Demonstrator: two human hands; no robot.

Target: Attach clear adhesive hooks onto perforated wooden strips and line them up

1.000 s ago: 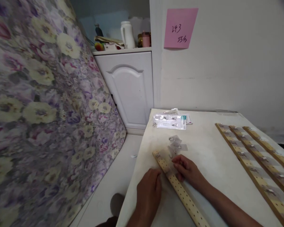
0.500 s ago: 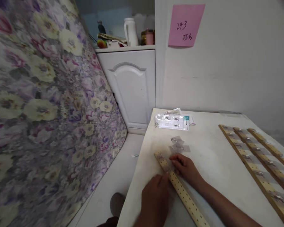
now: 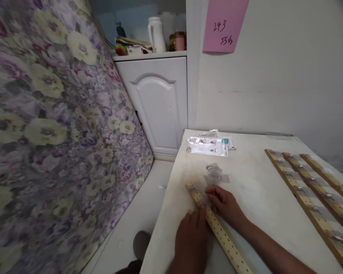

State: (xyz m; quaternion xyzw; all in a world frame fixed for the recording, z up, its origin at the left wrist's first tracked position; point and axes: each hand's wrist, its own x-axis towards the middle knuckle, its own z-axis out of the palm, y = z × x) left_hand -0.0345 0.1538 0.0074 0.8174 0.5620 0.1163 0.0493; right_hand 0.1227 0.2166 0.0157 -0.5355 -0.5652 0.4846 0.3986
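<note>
A pale wooden strip [image 3: 224, 239] with rows of small holes lies slantwise on the white table. My left hand [image 3: 192, 238] is at its left edge, fingers together and fingertips pressed on the strip. On the right side, my right hand [image 3: 223, 203] has thumb and forefinger pinched at the strip's edge; whatever is between them is too small to make out. A clear plastic piece [image 3: 193, 188] sits on the strip's far end, and something clear shows near my fingertips. Beyond my right hand lie loose clear squares with metal hooks [image 3: 214, 174].
Clear blister packs [image 3: 207, 146] with metal hooks lie toward the back of the table [image 3: 246, 167]. On the right are three wooden strips [image 3: 308, 201] bearing clear hook pieces. A floral curtain [image 3: 68, 133] hangs at left, beside a white cabinet [image 3: 162, 110]. A pink note [image 3: 224, 26] is on the wall.
My left hand has shifted slightly right, and its fingers now lie straighter against the strip. My right hand stays nearly in place. The view has tilted a little.
</note>
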